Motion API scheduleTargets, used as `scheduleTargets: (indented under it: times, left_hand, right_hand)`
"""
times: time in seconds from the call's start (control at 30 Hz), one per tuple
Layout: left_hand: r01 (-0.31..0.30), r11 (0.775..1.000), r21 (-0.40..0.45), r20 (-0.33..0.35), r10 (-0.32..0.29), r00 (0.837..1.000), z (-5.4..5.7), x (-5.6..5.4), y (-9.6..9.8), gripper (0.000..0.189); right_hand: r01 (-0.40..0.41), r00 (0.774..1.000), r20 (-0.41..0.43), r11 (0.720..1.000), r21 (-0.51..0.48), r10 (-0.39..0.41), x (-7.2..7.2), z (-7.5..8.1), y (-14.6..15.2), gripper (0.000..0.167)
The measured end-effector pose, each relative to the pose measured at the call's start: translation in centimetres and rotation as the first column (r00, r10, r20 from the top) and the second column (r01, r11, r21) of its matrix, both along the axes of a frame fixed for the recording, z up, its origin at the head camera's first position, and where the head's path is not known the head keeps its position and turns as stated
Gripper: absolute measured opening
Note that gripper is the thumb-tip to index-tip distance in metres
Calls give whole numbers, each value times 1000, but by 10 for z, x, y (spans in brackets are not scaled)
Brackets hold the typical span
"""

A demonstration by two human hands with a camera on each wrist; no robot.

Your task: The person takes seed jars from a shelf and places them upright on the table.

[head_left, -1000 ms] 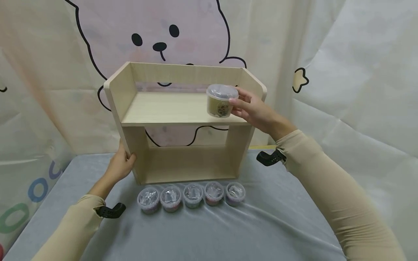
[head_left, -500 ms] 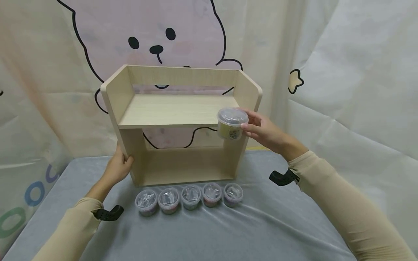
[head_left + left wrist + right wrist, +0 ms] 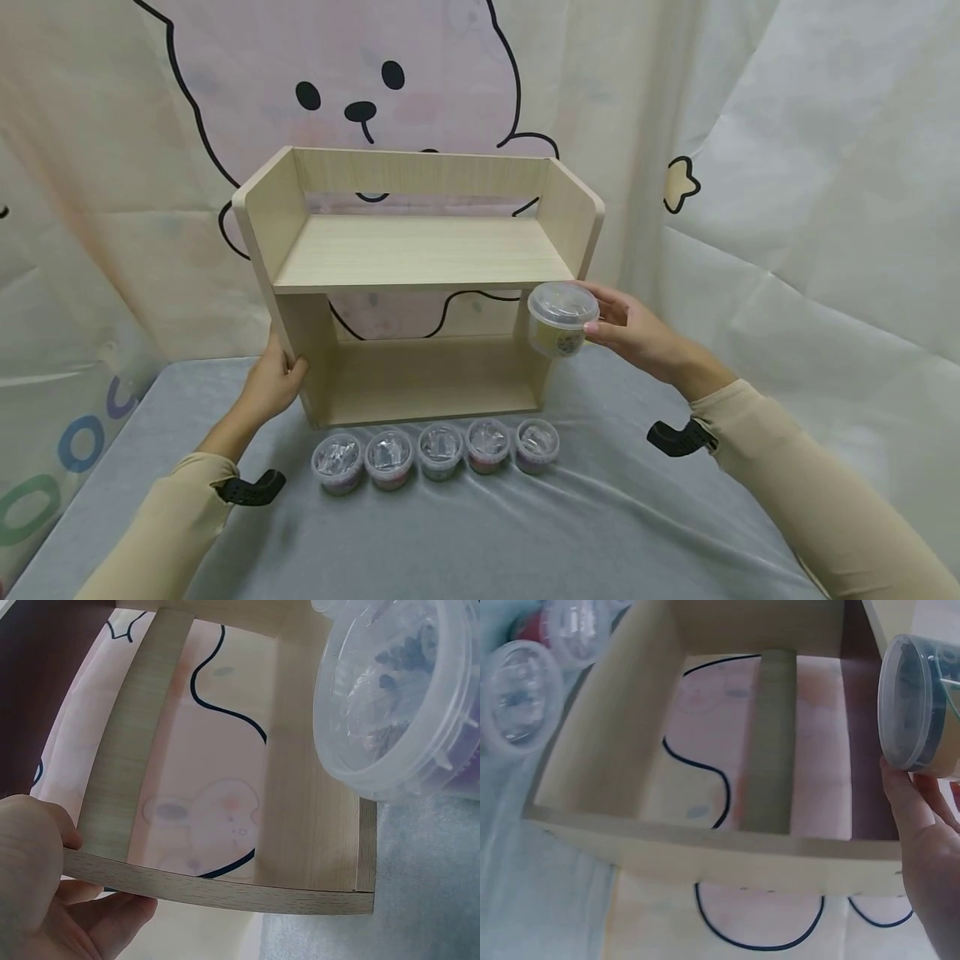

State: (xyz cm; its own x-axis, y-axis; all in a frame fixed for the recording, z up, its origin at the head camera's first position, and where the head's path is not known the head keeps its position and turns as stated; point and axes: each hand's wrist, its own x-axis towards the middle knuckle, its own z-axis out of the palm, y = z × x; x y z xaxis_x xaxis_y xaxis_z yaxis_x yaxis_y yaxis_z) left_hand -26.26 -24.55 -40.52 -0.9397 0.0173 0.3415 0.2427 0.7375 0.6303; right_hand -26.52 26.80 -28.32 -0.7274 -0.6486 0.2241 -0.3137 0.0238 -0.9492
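Observation:
In the head view my right hand (image 3: 648, 337) holds a clear lidded plastic tub (image 3: 562, 321) with yellowish contents and a round dark mark, thumb in front and fingers behind. The tub is raised in front of the right side panel of a pale wooden two-tier shelf (image 3: 420, 250). My left hand (image 3: 270, 379) grips the edge of the shelf's left side panel; in the left wrist view its fingers (image 3: 112, 922) lie outside the panel and the thumb side inside. The right wrist view cuts off part of the held tub (image 3: 930, 709).
Several smaller-looking lidded tubs (image 3: 441, 450) stand in a row on the grey-blue cloth (image 3: 450, 533) just before the shelf. One tub (image 3: 397, 697) looms large in the left wrist view. Behind hangs a curtain (image 3: 615, 100) with a cartoon bear.
My right hand has carried the tub from the upper tier forward, down and to the right, off the shelf board. My left hand stays on the left panel.

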Motion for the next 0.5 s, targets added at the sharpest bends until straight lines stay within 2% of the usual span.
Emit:
scheduleTargets:
  times: [0.3,0.5]
  left_hand:
    - [-7,1000,-8,-16,7,1000,-1,0,0,71]
    - [-11,1000,-2,-11,11,1000,0,-2,1,72]
  right_hand:
    - [-26,999,29,999,-36,27,7,-31,26,63]
    - [23,997,68,1000,-19,-21,12,-60,40,63]
